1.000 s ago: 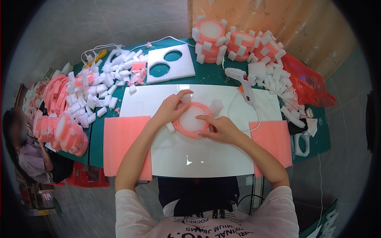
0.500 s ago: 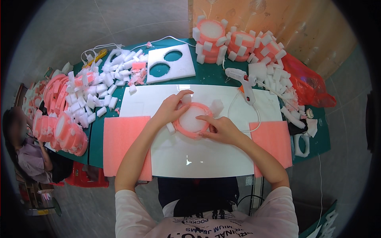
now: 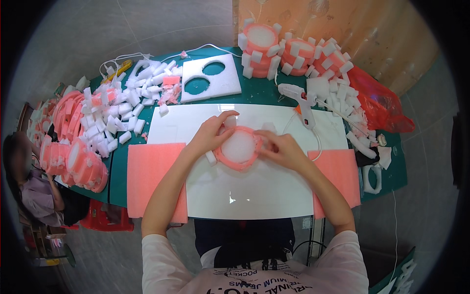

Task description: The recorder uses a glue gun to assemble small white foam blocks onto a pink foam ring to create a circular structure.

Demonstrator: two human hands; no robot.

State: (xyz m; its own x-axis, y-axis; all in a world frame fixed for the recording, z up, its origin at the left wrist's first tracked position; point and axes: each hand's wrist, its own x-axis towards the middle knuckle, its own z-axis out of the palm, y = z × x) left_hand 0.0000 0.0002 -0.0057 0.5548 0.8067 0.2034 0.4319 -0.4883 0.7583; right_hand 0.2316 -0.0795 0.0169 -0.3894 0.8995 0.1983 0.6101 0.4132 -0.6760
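A round pink foam ring with a white foam disc (image 3: 238,147) inside it lies on the white board (image 3: 245,196) in front of me. My left hand (image 3: 211,134) grips its left side, thumb on the rim and index finger reaching over a small white foam block (image 3: 230,121) at the upper left. Another white block (image 3: 211,158) shows at the lower left, below that hand. At the ring's right rim, the fingers of my right hand (image 3: 278,149) are bent together in a pinch; what lies between them is mostly hidden.
A white glue gun (image 3: 301,103) with its cable lies at the right. Pink foam sheets (image 3: 156,181) flank the board. White foam blocks (image 3: 132,108) pile up left; finished-looking ring stacks (image 3: 262,54) and a red bag (image 3: 379,105) stand behind. Another person (image 3: 41,196) sits far left.
My right hand has shifted from over the disc to the ring's right rim, and its fingers have drawn together. The white block at the upper right is now hidden by it. My left hand stays put.
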